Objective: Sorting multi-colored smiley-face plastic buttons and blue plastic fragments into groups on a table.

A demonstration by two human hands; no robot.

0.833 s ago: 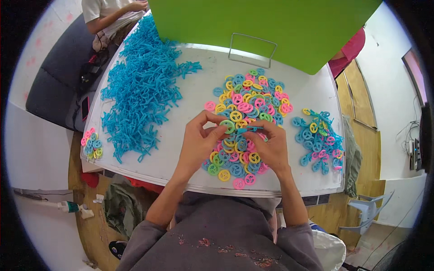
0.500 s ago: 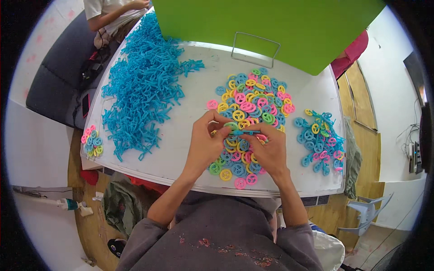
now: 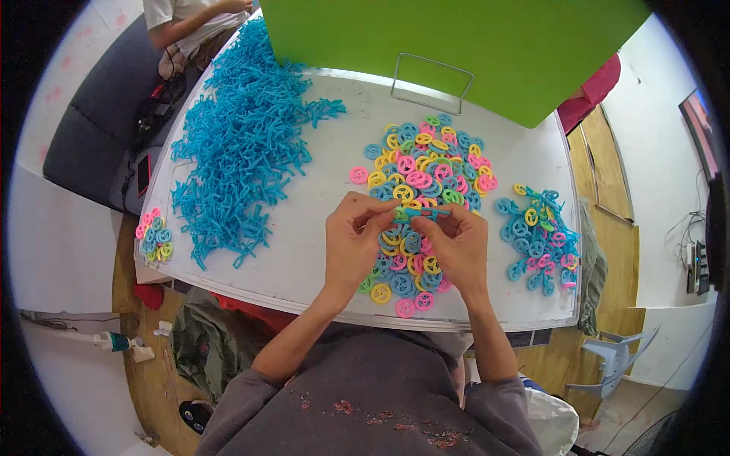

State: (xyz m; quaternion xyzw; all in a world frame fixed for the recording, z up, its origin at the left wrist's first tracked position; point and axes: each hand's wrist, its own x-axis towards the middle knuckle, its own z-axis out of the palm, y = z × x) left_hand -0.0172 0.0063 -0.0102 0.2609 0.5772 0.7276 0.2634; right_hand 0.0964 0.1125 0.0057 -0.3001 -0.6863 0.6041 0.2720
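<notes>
My left hand (image 3: pixel 353 237) pinches a small green plastic wheel (image 3: pixel 401 215), seen nearly edge-on between thumb and forefinger. My right hand (image 3: pixel 455 247) is closed on a thin blue plastic stick piece (image 3: pixel 433 213), whose end meets the green wheel. Fingertips cover the joint, so how far the two fit together cannot be made out. Both hands are held above a heap of spoked plastic wheels (image 3: pixel 417 180) in pink, yellow, blue and green. To the right lies a pile of blue sticks with wheels on them (image 3: pixel 536 237).
A large heap of blue stick pieces (image 3: pixel 243 137) covers the table's left side. A few wheels (image 3: pixel 156 237) lie at the left edge. Across the back stands a green panel (image 3: pixel 456 53) with a wire handle (image 3: pixel 394 83). Another person (image 3: pixel 194 26) is at the far left.
Both hands have risen slightly away from me, fingers drawn in closer round the joint. The green wheel has turned from a more face-up view to nearly edge-on.
</notes>
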